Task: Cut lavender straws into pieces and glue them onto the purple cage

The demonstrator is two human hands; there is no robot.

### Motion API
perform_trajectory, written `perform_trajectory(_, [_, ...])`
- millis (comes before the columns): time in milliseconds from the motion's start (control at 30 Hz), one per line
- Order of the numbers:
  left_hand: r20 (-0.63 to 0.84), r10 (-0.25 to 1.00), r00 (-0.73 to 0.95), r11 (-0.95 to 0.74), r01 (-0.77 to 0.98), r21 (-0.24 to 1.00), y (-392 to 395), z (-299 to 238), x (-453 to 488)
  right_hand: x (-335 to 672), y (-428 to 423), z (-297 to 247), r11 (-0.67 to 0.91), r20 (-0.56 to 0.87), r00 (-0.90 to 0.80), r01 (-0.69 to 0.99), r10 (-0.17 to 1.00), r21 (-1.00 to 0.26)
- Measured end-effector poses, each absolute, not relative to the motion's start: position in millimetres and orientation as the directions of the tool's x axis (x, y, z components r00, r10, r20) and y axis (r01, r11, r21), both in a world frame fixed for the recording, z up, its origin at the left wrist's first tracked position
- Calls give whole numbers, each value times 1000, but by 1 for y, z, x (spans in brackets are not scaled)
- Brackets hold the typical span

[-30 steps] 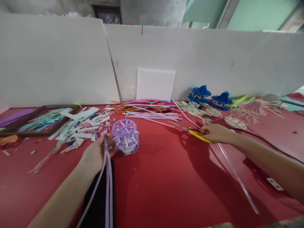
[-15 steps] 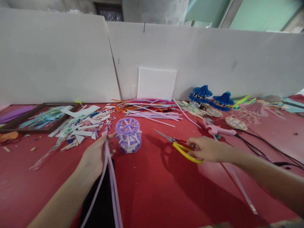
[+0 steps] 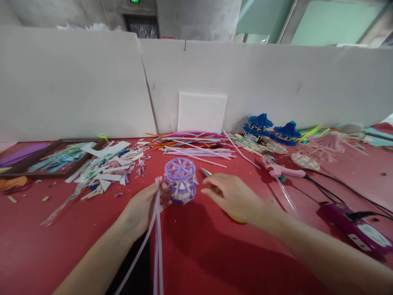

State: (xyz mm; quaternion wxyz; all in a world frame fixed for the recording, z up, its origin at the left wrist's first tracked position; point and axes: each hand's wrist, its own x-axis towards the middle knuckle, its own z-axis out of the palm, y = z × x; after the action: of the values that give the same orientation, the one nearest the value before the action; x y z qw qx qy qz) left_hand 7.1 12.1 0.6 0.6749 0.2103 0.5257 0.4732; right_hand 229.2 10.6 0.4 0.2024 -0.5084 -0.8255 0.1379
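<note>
My left hand [image 3: 139, 211] is closed around several long lilac pipe cleaners [image 3: 157, 241] that hang down past the table's near edge. Its fingertips reach the left side of a small round purple frame [image 3: 180, 184], built of pipe cleaners and pale sticks, with a spoked top. Whether they grip the frame I cannot tell. My right hand [image 3: 231, 196] hovers just right of the frame, fingers apart and nothing held. Under it lies a pair of scissors [image 3: 206, 173]; the blade tip and part of the yellow handle show, the rest is hidden.
Coloured pipe cleaners [image 3: 196, 149] lie heaped at the back. Scraps [image 3: 113, 164] and a brown picture frame [image 3: 55, 175] are at left. To the right are a pink glue gun [image 3: 284, 170], a purple power strip [image 3: 353, 229], and small blue-roofed models [image 3: 259, 125].
My right hand has let go of the scissors, leaving them on the table, and moved left towards the purple frame. The left hand and purple frame appear further right.
</note>
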Motion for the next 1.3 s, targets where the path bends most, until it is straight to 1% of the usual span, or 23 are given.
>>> perform_trajectory(67, [-513,859,5,469,-411,782,13,0,3,217,20,-8,437,204,-393,714,897,-547])
perform_trajectory(133, [-519,855,0,477,-392,787,14,1,-2,210,29,-17,450,227,-401,647,888,-616])
perform_trajectory(300, [-540,841,8,508,-351,786,14,1,-10,207,30,-25,496,244,-458,582,855,-644])
perform_trajectory(333, [-537,844,-10,500,-350,792,12,1,-11,208,27,-24,493,246,-454,577,856,-651])
perform_trajectory(433, [-498,857,-134,431,-345,834,1,2,-14,211,17,-22,460,248,-407,585,879,-669])
perform_trajectory(467, [-478,865,-151,408,-342,847,-4,2,-13,212,15,-22,451,245,-397,589,884,-670])
perform_trajectory(500, [-465,875,-133,400,-341,850,-9,2,-11,213,12,-21,446,240,-395,594,886,-669])
perform_trajectory(567, [-415,910,13,392,-352,850,-19,2,-5,215,9,-21,453,247,-396,598,884,-661])
perform_trajectory(633, [-383,915,130,404,-331,853,-26,0,4,217,6,-24,452,304,-339,585,890,-673])
perform_trajectory(767, [-401,887,227,446,-208,870,-30,-3,15,221,-4,-37,431,425,-132,491,896,-757])
perform_trajectory(833, [-410,860,302,471,-163,867,-31,-4,19,221,-9,-43,436,453,-76,453,888,-778])
perform_trajectory(900, [-421,820,389,502,-133,855,-32,-5,23,222,-12,-44,463,477,-81,428,875,-776])
perform_trajectory(1033, [-458,715,528,589,-103,802,-32,-9,35,223,-16,-38,582,524,-252,343,813,-737])
perform_trajectory(1100, [-460,669,584,624,-106,774,-30,-12,42,223,-17,-35,585,515,-289,275,807,-763])
perform_trajectory(1133, [-453,648,613,639,-113,761,-28,-14,45,223,-17,-34,556,490,-286,236,823,-797])
perform_trajectory(1233, [-416,592,690,679,-149,719,-25,-19,51,221,-17,-35,390,357,-260,87,897,-917])
perform_trajectory(1300, [-394,562,727,705,-172,688,-24,-21,51,219,-16,-37,287,276,-254,7,927,-958])
